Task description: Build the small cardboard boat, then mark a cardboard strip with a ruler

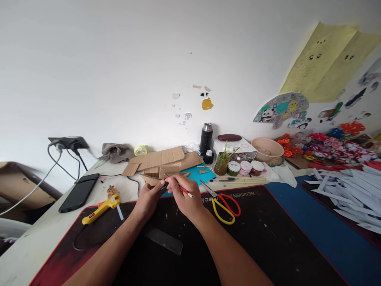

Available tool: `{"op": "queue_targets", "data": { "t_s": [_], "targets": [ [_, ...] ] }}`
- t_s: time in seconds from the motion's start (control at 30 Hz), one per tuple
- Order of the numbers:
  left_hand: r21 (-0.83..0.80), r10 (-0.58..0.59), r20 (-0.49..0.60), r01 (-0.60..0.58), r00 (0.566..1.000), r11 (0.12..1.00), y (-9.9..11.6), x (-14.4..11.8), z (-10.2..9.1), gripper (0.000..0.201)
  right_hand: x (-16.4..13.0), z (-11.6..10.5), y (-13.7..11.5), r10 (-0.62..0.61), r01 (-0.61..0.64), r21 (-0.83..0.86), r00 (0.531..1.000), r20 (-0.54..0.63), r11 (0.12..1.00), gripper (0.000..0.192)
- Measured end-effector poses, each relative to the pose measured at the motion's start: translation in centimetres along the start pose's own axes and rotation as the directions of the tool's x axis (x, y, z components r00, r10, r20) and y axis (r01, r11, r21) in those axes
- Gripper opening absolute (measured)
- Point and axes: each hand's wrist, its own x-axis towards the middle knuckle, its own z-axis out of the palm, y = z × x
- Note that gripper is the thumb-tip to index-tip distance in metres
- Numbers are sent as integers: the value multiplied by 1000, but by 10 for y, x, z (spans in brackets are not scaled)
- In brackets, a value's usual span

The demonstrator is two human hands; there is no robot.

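A home craft corner: a glue gun (102, 207), scissors (223, 203) and paint jars (245, 167) lie around the black mat (268, 238), children's drawings (281, 109) on the wall above it.

desk mat (268, 246) as landmark: glue gun (101, 207) on its left edge, phone (77, 193) further left off the mat, scissors (223, 203) on its far edge, cardboard sheets (165, 161) behind it, paper strips (345, 186) to its right
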Motion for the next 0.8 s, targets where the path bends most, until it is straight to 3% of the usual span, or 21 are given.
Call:
{"op": "queue_targets", "data": {
  "t_s": [0.8],
  "targets": [
    [-13,-7,-7,7,1000,1000,1,0,0,66,1,1,2,-54,54,27,998,-24,998,34]
  ]
}}
